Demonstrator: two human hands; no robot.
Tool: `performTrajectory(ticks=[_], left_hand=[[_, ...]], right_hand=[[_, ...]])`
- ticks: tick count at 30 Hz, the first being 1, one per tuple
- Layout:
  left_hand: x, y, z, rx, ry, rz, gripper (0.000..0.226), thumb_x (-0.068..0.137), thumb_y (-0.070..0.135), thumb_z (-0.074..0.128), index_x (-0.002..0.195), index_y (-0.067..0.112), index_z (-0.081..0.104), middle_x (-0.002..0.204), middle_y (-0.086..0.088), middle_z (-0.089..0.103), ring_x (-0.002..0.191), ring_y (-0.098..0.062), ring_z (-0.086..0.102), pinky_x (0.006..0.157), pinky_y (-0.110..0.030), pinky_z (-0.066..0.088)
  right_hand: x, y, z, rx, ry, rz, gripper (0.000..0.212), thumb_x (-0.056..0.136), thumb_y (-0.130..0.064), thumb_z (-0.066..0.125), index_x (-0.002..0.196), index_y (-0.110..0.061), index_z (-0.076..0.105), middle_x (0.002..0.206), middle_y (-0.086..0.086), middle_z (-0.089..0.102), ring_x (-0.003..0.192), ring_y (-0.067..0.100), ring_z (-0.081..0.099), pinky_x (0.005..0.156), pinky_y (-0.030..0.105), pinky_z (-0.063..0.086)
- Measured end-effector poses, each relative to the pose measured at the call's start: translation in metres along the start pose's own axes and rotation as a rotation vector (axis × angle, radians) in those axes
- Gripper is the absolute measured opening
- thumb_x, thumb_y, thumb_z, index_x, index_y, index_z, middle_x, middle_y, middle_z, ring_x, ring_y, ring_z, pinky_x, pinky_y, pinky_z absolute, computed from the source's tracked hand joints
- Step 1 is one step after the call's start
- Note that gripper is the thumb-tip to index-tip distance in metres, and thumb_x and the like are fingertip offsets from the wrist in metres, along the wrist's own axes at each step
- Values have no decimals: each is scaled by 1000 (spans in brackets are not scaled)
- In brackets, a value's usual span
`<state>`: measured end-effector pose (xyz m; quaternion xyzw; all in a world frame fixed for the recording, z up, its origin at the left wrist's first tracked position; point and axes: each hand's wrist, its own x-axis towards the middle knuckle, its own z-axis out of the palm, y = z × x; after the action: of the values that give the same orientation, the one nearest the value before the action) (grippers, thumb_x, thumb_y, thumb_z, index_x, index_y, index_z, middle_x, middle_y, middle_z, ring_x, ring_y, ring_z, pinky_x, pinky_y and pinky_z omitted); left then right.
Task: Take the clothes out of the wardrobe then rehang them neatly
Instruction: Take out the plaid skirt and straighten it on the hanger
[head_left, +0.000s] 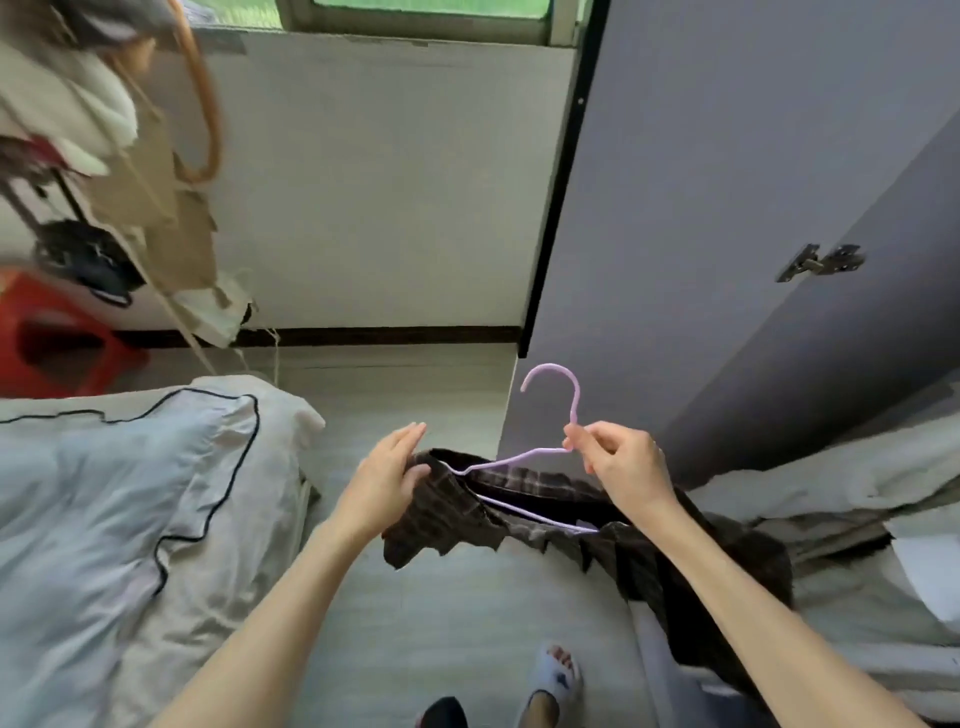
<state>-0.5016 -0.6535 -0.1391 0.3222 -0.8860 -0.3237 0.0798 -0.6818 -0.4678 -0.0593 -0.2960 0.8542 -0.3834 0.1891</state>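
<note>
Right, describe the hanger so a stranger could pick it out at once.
Start at the tall grey wardrobe door on the right and look down to the person's hands in front of it. The right hand pinches the hanger just below its hook. It is thin and lilac, threaded through a dark plaid skirt.

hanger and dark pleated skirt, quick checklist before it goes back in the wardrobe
1. Right hand pinches the lilac hanger at its neck: ok.
2. Left hand holds the plaid skirt at its waistband: ok.
3. Skirt hangs level on the hanger: not ok, its right part droops.
4. Hook free to catch a rail: ok.
5. Wardrobe door open: ok.
6. Rail space: cannot tell.
</note>
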Motion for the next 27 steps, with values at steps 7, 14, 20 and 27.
performTrajectory(ticks=[7,14,20,27], left_hand=[[-60,-62,-76,-69,289,-119,13,89,8,59,93,8,71,91,-2,71,89,-22,65,77,-18,41],[-120,-99,-148,115,545,-248,19,90,24,55,92,13,70,93,1,71,89,-21,64,80,-34,48],[-172,-129,-192,342,801,-421,41,85,47,39,84,19,69,82,6,68,82,-15,57,68,-34,41],[-202,-130,-234,440,1130,-632,34,84,42,42,76,21,67,74,18,55,78,-8,47,68,-31,23]], right_hand=[[17,-71,73,157,-132,-253,32,90,-36,55,60,-29,62,46,-11,51,49,4,46,57,18,38],[37,-176,166,267,-380,-494,31,90,-33,56,60,-28,64,47,-12,52,48,2,43,62,29,40],[36,-280,245,289,-542,-727,43,89,-34,57,46,-33,58,45,-12,54,46,2,46,60,25,39],[47,-360,297,212,-571,-1194,32,92,-36,51,78,-18,73,74,-5,68,75,17,58,71,34,45]])
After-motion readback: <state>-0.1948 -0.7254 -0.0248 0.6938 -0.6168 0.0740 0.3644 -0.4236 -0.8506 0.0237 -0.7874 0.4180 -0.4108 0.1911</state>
